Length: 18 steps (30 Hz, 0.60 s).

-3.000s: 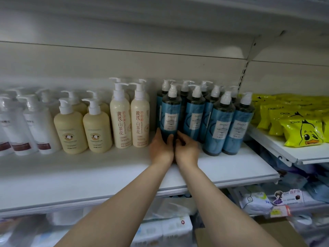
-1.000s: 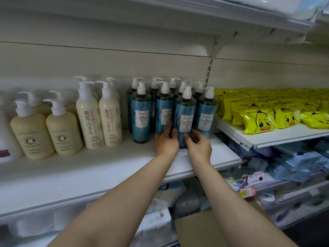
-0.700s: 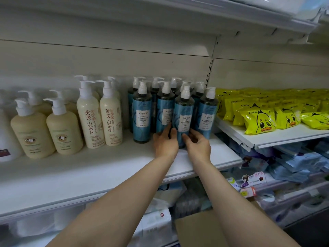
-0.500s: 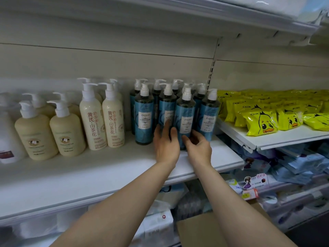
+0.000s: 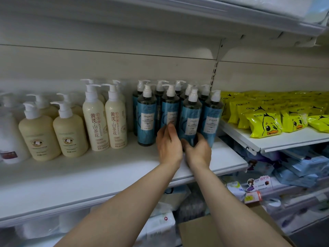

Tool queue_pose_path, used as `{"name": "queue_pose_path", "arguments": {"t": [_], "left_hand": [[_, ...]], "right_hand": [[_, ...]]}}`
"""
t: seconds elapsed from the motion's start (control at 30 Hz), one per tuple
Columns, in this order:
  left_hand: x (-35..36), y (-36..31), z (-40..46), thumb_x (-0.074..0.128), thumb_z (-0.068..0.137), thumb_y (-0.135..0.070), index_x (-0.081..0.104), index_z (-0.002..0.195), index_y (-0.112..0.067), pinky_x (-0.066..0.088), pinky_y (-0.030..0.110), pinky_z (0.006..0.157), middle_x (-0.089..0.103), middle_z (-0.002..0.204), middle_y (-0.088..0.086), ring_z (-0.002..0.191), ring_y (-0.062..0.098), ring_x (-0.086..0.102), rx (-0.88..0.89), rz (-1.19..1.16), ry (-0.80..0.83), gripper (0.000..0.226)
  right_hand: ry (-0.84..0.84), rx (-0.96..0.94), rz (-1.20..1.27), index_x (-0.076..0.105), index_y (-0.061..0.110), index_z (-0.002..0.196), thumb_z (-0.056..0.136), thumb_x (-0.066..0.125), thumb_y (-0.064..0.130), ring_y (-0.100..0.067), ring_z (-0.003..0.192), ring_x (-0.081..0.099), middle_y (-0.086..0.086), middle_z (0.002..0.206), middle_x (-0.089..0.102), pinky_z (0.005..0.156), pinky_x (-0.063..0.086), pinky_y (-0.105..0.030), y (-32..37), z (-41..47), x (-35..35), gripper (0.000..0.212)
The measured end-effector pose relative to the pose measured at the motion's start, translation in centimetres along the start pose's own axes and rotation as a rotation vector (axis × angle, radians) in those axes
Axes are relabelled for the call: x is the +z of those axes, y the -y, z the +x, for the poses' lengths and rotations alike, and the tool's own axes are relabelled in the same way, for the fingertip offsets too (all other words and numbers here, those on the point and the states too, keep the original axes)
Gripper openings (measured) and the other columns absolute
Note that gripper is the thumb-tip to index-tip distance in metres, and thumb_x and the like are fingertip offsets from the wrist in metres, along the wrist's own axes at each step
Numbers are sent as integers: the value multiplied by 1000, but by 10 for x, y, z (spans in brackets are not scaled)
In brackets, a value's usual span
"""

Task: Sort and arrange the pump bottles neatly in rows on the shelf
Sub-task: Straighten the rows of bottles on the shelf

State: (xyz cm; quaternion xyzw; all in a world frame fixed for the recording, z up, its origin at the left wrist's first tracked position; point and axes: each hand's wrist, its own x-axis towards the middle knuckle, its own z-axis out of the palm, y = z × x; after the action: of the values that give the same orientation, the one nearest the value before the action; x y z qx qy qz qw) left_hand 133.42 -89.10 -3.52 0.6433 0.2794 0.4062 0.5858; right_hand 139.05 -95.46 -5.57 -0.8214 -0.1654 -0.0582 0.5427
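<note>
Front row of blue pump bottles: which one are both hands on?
The third blue bottle from the left. The left hand and right hand flank its base; it stands forward of its neighbours.

Four blue pump bottles (image 5: 146, 118) stand in front, two tall cream bottles (image 5: 95, 120), two squat cream bottles (image 5: 39, 136).

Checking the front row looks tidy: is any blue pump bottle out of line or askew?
Yes. The third blue bottle, between both hands, leans left and sits forward of its neighbours. The left hand and right hand are at its base.
</note>
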Motion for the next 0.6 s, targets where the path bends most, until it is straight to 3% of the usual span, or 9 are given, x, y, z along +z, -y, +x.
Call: {"name": "queue_pose_path", "arguments": {"t": [0.17, 0.33, 0.43, 0.5, 0.6], "left_hand": [[3, 1, -1, 20, 105, -51, 52, 143, -22, 22, 27, 114, 45, 143, 8, 136, 19, 38, -79, 61, 96, 57], [0, 1, 5, 17, 103, -56, 37, 152, -18, 20, 33, 117, 35, 149, 15, 139, 29, 34, -199, 182, 126, 65], [-3, 2, 3, 18, 104, -55, 36, 153, -21, 17, 33, 119, 26, 156, 13, 143, 29, 30, -178, 210, 119, 63], [-3, 4, 4, 20, 103, -56, 29, 156, -20, 14, 31, 119, 19, 162, 10, 148, 26, 23, -158, 205, 106, 64], [-3, 5, 3, 23, 103, -56, 23, 158, -16, 15, 31, 120, 17, 165, 6, 150, 23, 21, -146, 182, 89, 68]], "right_hand": [[-79, 0, -28, 62, 21, 128, 82, 77, 35, -31, 116, 59, -7, 125, 66, 94, 51, -38, -2, 2, 2, 51], [-131, 75, 19, 59, 10, 124, 78, 84, 34, -28, 112, 58, -9, 124, 53, 95, 45, -34, -1, 2, -2, 58], [-286, 64, 178, 55, 12, 116, 80, 82, 36, -25, 110, 57, 0, 115, 49, 95, 45, -33, 0, 1, -3, 52], [-383, 75, 263, 52, 13, 125, 80, 82, 40, -26, 119, 52, -1, 122, 47, 104, 45, -41, -2, 3, -6, 61], [-315, 118, 335, 40, 19, 147, 84, 78, 43, -25, 138, 42, -6, 147, 42, 115, 38, -45, -6, 15, -13, 78]]}}
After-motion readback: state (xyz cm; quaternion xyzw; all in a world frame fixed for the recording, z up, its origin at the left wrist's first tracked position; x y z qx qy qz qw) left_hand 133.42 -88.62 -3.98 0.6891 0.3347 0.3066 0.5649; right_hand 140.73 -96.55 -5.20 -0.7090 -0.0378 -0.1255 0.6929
